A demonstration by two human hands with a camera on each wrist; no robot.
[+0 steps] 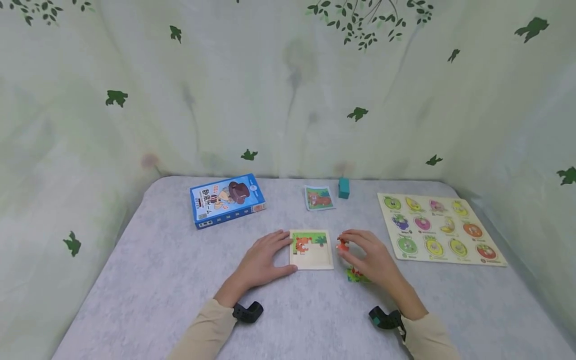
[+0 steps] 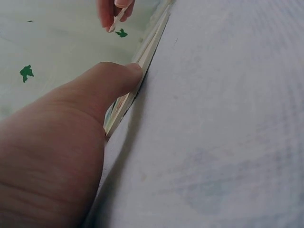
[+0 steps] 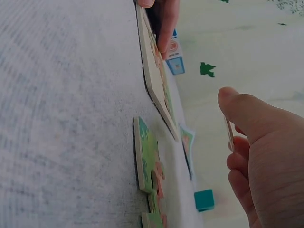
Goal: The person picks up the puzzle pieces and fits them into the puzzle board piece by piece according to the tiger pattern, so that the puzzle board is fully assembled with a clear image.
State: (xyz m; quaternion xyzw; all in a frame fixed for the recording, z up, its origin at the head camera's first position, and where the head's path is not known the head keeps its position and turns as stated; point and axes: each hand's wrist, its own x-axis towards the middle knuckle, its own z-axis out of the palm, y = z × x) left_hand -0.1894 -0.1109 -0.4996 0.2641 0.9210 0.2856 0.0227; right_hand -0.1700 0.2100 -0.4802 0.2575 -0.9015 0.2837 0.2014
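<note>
My left hand (image 1: 262,260) lies at the left side of a small wooden puzzle board (image 1: 320,260), its fairly straight fingers and thumb touching the edge. Part of a picture with an orange animal (image 1: 302,244) and greenery fills the board's top and left; bare wood shows in the remainder. Just right of the board, my right hand (image 1: 371,256) pinches a thin orange puzzle piece (image 1: 342,244) between thumb and fingers, raised above the table. Beneath this hand lie several loose green and red puzzle pieces (image 3: 148,156), partly hidden by it in the head view.
Farther back stand a blue game box (image 1: 229,200) at left, a small bear picture card (image 1: 319,198) and a teal block (image 1: 344,188). A fruit picture board (image 1: 441,230) lies at right on the grey cloth. A leaf-printed curtain (image 1: 279,100) surrounds the table.
</note>
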